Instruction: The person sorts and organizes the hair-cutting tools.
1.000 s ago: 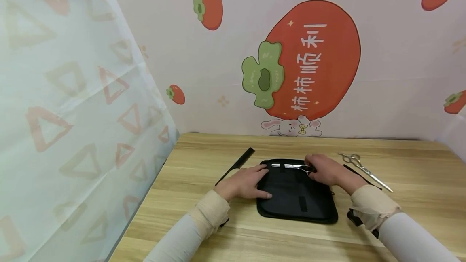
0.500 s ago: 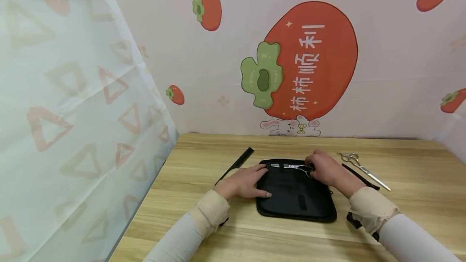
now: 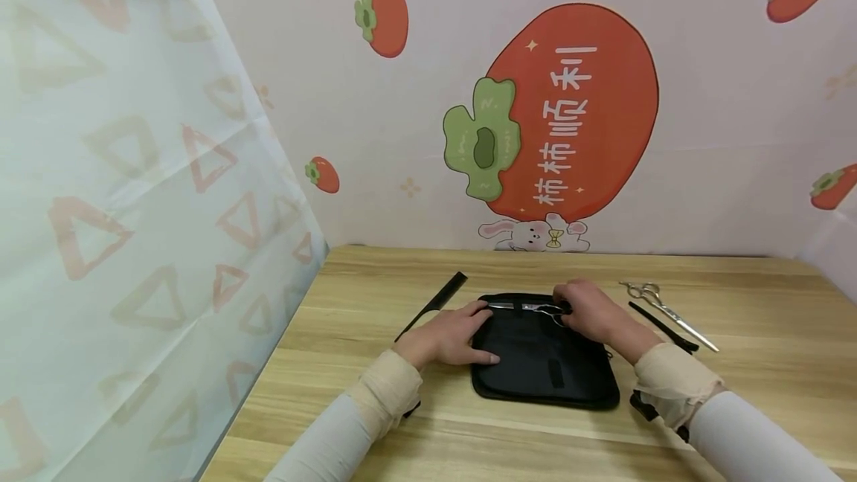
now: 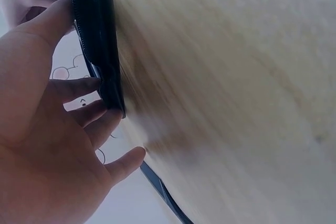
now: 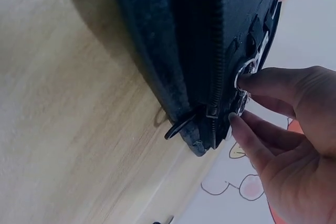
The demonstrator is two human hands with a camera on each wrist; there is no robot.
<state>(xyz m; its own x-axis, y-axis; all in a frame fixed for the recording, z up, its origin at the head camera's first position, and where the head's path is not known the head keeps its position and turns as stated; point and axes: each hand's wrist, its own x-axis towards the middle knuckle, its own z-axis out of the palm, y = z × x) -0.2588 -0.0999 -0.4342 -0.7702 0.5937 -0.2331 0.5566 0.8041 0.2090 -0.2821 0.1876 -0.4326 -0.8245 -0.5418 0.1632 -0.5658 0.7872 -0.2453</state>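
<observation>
A flat black zip case point(image 3: 522, 363) lies on the wooden table, its inner face fitted with small elastic straps. Silver hair scissors point(image 3: 533, 308) lie along its far edge, the blades passing under a strap point(image 3: 518, 309) and pointing left. My right hand point(image 3: 591, 309) pinches their finger loops point(image 5: 245, 72) between thumb and fingers at the far right corner. With fingers spread, my left hand point(image 3: 451, 335) rests on the case's left edge, fingertips close to the scissors' tips. The right wrist view shows the zip point(image 5: 218, 72) and its pull point(image 5: 181, 125) along the case's side.
A black tail comb point(image 3: 445, 294) lies left of the case, partly behind the left hand. To the right are a second pair of silver scissors point(image 3: 672, 315) and a slim black tool point(image 3: 663, 326). Printed cloth point(image 3: 402, 110) hangs behind the table point(image 3: 375, 266).
My right hand has slid the scissors left, so the blades reach farther past the strap toward the left fingertips. The left hand stays on the case's edge.
</observation>
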